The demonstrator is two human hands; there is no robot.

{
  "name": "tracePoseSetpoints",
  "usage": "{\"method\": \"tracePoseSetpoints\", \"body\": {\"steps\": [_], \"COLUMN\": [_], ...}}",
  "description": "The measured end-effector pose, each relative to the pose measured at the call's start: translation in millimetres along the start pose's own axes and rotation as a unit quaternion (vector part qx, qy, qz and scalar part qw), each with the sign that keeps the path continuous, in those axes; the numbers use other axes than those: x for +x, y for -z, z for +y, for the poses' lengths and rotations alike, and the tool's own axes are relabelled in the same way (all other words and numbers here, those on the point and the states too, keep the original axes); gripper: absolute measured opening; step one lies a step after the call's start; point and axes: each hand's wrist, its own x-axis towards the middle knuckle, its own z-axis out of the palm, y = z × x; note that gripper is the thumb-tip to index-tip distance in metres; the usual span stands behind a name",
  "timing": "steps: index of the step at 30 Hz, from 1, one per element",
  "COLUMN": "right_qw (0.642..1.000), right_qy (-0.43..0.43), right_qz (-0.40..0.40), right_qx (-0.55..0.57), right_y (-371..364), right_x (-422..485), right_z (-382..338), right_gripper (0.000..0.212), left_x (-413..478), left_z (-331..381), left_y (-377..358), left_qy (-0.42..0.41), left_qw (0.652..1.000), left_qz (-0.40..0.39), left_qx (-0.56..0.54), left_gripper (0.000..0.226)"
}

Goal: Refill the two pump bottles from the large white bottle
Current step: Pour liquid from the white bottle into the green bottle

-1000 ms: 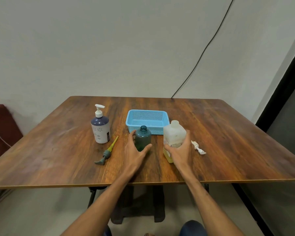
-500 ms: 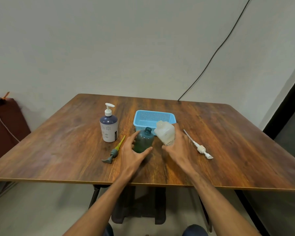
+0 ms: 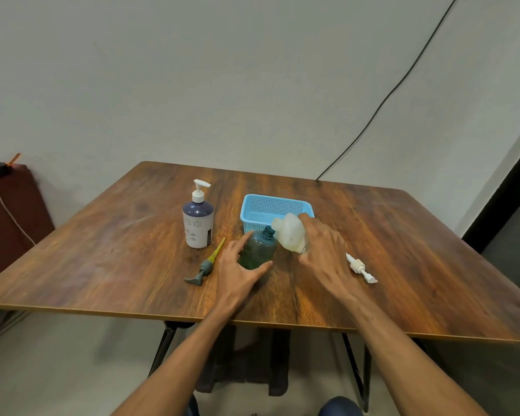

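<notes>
Tipping toward the left, the white bottle [image 3: 291, 235] is now off the table and its mouth sits right at the open neck of the green bottle [image 3: 260, 249]. A second ago it stood upright on the wood beside the green one. The right hand [image 3: 321, 250] grips it from above, fingers curled round its body. The left hand [image 3: 237, 265] has stayed where it was, thumb and fingers spread round the green bottle's lower half, steadying it upright on the table. I judge the first pour to be starting, but I cannot tell whether any liquid is flowing.

The green bottle's pump [image 3: 206, 264] lies just left of the left hand. A white pump [image 3: 360, 267] lies right of the right hand. The other pump bottle [image 3: 198, 223], purple and white, stands further left with its pump on, so by my reading it is not yet refilled.

A blue basket [image 3: 278, 199] sits just beyond the two bottles. The table [image 3: 403, 250] is dark, streaked wood on black metal legs. A plain pale wall rises behind, with a black cable [image 3: 388, 94] running down it to the table's far edge. A brown padded thing [image 3: 9, 205] stands at the far left.
</notes>
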Motion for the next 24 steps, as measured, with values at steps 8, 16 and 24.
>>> {"method": "tracePoseSetpoints", "body": {"steps": [8, 16, 24], "right_qw": [0.999, 0.999, 0.997], "right_qy": [0.016, 0.033, 0.044], "right_qz": [-0.013, -0.012, -0.020], "right_qx": [-0.027, -0.033, -0.053], "right_y": [1, 7, 9], "right_x": [5, 8, 11], "right_z": [4, 4, 5], "right_gripper": [0.078, 0.078, 0.078], "left_x": [2, 2, 1], "left_z": [-3, -3, -4], "left_y": [0, 1, 2], "left_qy": [0.001, 0.004, 0.001], "left_qw": [1.000, 1.000, 1.000], "left_qz": [-0.008, -0.015, -0.016], "left_qx": [-0.002, -0.008, -0.005], "left_gripper": [0.082, 0.082, 0.084]}}
